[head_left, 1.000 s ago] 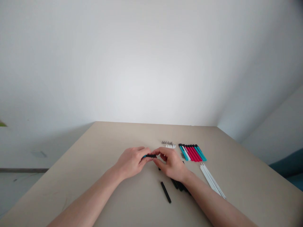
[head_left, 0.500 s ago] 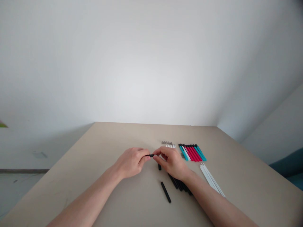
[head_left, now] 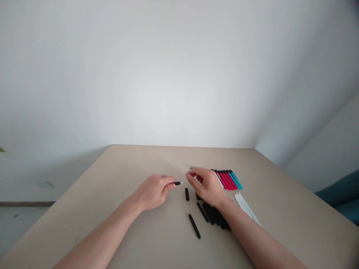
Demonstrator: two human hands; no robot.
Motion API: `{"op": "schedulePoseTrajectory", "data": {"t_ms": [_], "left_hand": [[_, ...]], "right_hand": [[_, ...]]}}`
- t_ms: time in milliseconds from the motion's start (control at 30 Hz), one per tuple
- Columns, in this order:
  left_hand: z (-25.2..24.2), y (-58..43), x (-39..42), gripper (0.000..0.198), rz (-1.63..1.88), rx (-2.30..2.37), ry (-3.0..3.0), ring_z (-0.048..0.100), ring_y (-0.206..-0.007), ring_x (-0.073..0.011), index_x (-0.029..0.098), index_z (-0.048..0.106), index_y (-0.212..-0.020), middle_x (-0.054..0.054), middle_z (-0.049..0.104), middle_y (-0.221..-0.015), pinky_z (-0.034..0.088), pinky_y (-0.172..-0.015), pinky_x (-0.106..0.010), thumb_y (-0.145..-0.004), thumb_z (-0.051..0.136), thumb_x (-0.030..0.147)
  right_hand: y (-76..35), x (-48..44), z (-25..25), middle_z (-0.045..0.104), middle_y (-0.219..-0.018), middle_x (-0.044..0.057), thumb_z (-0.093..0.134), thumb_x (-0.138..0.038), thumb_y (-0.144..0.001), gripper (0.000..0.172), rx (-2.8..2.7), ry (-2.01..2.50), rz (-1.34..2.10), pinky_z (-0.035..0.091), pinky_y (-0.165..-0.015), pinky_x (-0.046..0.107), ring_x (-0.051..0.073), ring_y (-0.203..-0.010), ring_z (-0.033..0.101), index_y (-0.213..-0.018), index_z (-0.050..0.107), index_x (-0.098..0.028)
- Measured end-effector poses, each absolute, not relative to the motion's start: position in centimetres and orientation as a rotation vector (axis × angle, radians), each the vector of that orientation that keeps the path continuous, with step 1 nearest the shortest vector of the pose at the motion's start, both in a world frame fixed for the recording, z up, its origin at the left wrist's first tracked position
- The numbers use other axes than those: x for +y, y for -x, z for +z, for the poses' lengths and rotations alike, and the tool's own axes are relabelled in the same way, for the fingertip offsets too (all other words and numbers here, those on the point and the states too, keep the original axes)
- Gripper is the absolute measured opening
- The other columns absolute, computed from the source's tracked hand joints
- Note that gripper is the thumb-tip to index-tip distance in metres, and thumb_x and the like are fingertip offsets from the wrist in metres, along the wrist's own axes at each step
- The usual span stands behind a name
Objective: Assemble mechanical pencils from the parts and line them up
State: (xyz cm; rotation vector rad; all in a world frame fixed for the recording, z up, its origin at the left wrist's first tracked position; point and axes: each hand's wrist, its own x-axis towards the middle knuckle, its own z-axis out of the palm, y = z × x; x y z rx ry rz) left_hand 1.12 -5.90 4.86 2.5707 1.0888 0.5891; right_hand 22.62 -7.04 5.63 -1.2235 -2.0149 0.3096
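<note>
Pen [head_left: 177, 183] is pinched by the left hand [head_left: 154, 191], rear hidden; whether the right hand [head_left: 209, 188] grips, I cannot tell.

You've got beige table [head_left: 146, 243], white wall [head_left: 179, 74] behind it, teal cloth [head_left: 340, 194] far right, dark baseboard [head_left: 25, 204] low left above pale floor [head_left: 17, 231], green patch [head_left: 1, 150] left edge.

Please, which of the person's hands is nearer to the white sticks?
Right. The right hand is to the left of the white sticks; the left hand is much farther left of them.
</note>
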Motion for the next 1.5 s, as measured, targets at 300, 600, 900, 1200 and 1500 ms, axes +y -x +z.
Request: {"op": "schedulePoseTrajectory", "data": {"t_ms": [300, 600, 900, 1200, 1500], "left_hand": [[5.1, -1.1, -6.0, 0.026, 0.596, 1.153, -2.519, 0.044, -0.056, -0.0129, 0.019, 0.044, -0.070, 0.003, 0.048, -0.061, 0.026, -0.055, -0.024, -0.094, 0.034, 0.024], [4.6, -1.0, -5.9, 0.021, 0.570, 1.263, -2.508, 0.054, -0.064, -0.0154, 0.020, 0.053, -0.079, 0.000, 0.059, -0.071, 0.032, -0.058, -0.024, -0.092, 0.038, 0.026], [4.5, -1.0, -5.8, 0.016, 0.608, 1.276, -2.546, 0.056, -0.071, -0.0163, 0.021, 0.057, -0.082, -0.001, 0.063, -0.080, 0.036, -0.063, -0.024, -0.089, 0.042, 0.023], [4.4, -1.1, -5.9, 0.017, 0.671, 1.214, -2.543, 0.057, -0.074, -0.0160, 0.021, 0.058, -0.084, -0.001, 0.063, -0.082, 0.039, -0.066, -0.024, -0.090, 0.042, 0.024], [4.2, -1.1, -5.7, 0.019, 0.681, 1.184, -2.508, 0.060, -0.078, -0.0159, 0.021, 0.062, -0.091, -0.002, 0.065, -0.086, 0.042, -0.071, -0.024, -0.091, 0.044, 0.026]], "right_hand": [[-24.9, -5.1, 4.8, 0.068, -0.076, 0.001, 0.054, -0.026, -0.080, 0.018, -1.906, 1.522, 0.194, 0.043, -0.064, 0.026, 0.015, -0.064, 0.059, -0.086, 0.069, -0.021], [-23.8, -5.4, 4.2, 0.068, -0.080, 0.002, 0.059, -0.017, -0.077, 0.012, -2.245, 1.513, 0.265, 0.043, -0.071, 0.026, 0.017, -0.077, 0.061, -0.078, 0.070, -0.022], [-23.1, -6.2, 4.8, 0.062, -0.067, -0.001, 0.059, -0.024, -0.082, 0.010, -1.951, 1.288, 0.409, 0.037, -0.057, 0.023, 0.012, -0.058, 0.049, -0.083, 0.069, -0.022], [-22.3, -7.0, 5.0, 0.053, -0.061, -0.003, 0.060, -0.023, -0.082, 0.009, -1.999, 1.187, 0.505, 0.030, -0.050, 0.022, 0.010, -0.053, 0.040, -0.082, 0.068, -0.020], [-22.1, -6.9, 4.7, 0.056, -0.064, -0.001, 0.059, -0.023, -0.083, 0.010, -2.008, 1.201, 0.510, 0.034, -0.052, 0.022, 0.011, -0.055, 0.043, -0.084, 0.068, -0.020]]}}
